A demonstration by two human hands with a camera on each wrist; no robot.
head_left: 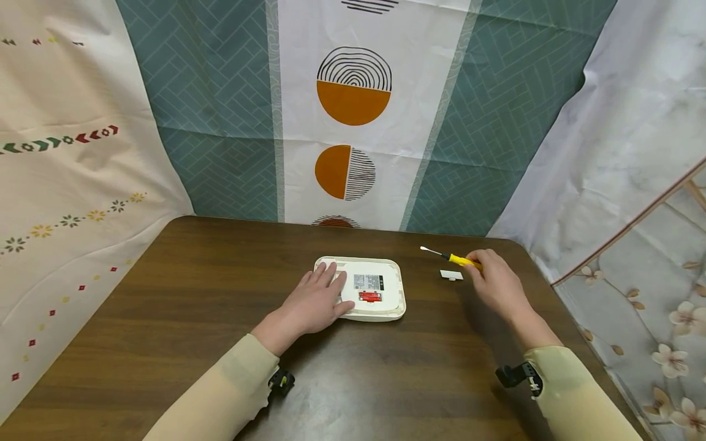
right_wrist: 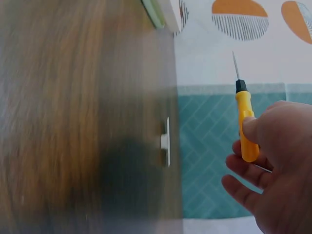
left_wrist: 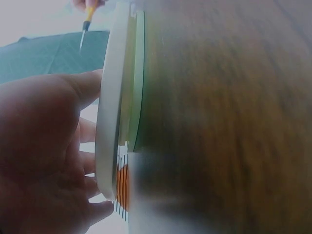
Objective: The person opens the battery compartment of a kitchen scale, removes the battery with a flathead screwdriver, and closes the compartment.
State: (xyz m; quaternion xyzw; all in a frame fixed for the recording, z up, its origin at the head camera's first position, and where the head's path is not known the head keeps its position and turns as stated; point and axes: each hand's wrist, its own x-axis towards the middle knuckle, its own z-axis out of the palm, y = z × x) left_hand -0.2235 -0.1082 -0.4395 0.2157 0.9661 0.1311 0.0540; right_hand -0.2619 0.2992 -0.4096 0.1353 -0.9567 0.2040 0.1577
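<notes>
Pinching a slim yellow screwdriver, the right hand hovers right of the rounded white device, probably plastic; the left hand rests on it, fingers extended. Wood-grained table lies beneath it, patterned cloth behind.

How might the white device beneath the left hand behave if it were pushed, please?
The white device would probably slide rather than tip, being broad and low. Its smooth, plastic-looking surface suggests it is stiff. The red batteries could perhaps shift, since they sit uncovered.

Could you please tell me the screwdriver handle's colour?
The screwdriver handle is yellow, showing best in the right wrist view.
</notes>
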